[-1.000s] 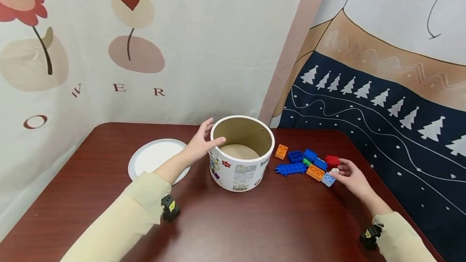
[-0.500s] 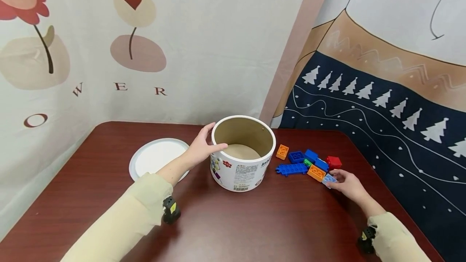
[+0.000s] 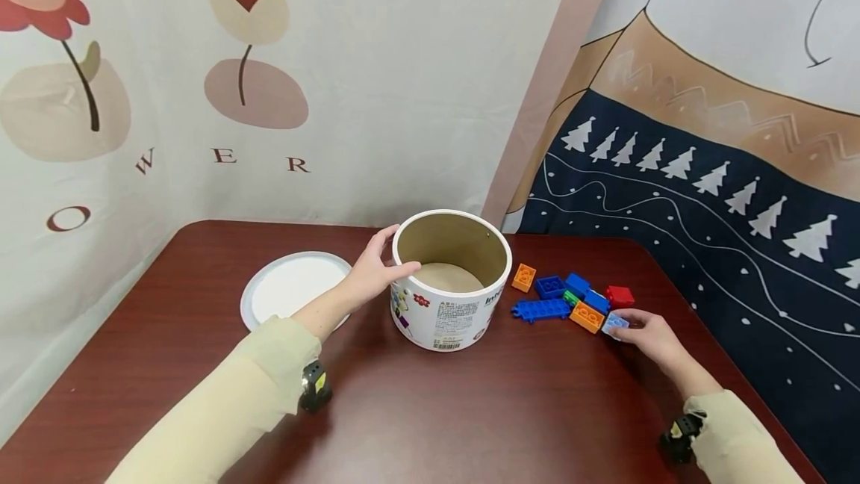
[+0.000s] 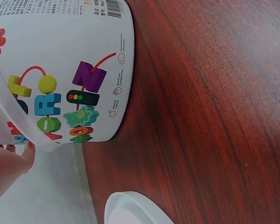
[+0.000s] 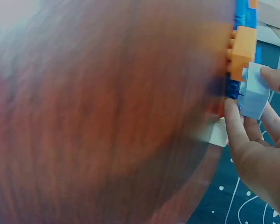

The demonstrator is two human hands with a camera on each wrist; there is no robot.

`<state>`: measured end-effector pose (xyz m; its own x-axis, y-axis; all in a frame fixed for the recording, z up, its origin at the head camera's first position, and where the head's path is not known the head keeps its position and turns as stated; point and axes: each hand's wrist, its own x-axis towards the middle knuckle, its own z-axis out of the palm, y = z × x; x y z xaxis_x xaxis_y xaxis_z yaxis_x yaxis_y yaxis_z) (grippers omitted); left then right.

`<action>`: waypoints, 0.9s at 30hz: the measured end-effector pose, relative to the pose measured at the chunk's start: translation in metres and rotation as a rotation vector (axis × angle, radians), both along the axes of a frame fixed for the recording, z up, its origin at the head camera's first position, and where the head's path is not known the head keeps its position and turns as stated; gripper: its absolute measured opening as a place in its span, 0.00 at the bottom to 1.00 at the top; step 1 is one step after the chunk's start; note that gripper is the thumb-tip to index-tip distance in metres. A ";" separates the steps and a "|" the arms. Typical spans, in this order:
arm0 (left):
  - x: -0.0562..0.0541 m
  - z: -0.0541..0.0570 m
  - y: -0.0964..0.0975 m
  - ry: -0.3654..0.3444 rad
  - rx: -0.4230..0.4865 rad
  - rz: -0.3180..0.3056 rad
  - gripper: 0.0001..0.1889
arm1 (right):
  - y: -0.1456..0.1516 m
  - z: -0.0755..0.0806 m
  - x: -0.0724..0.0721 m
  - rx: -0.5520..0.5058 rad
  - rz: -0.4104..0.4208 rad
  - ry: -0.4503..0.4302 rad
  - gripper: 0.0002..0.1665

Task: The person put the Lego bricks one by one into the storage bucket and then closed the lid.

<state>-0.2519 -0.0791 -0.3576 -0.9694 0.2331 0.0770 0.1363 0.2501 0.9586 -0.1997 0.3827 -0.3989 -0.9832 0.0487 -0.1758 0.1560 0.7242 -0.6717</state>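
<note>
My left hand holds the left side of a white printed bucket, the thumb over its rim. In the left wrist view, part of that hand shows against the bucket's side near the white handle. At the right, my right hand pinches a light blue building block. The right wrist view shows the light blue block between thumb and fingers, beside an orange block. A white piece lies by the fingers, hidden in the head view.
Right of the bucket lie several other blocks: an orange one, a long blue piece, a green one and a red one. A round white lid rests left on the brown table. Printed cloth hangs behind.
My right hand has moved from beside the red and white pieces to the light blue block and taken hold of it. The left hand's fingers and thumb have come down onto the bucket's rim.
</note>
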 end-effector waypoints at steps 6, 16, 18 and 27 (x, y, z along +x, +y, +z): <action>-0.001 -0.002 0.000 -0.010 0.008 0.005 0.43 | -0.002 0.009 0.000 -0.107 -0.021 -0.025 0.35; 0.001 -0.003 0.001 -0.019 0.011 -0.003 0.43 | -0.009 0.028 -0.005 -0.217 -0.029 -0.013 0.37; 0.001 -0.003 0.001 -0.018 0.015 -0.002 0.43 | -0.011 0.033 -0.006 -0.211 -0.020 -0.003 0.37; -0.002 -0.003 0.002 -0.001 0.038 0.003 0.42 | -0.029 0.057 -0.013 -0.202 0.028 0.029 0.37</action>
<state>-0.2538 -0.0773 -0.3604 -0.9701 0.2271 0.0852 0.1350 0.2138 0.9675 -0.2123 0.3537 -0.3415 -0.9885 -0.0122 -0.1508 0.1161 0.5779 -0.8078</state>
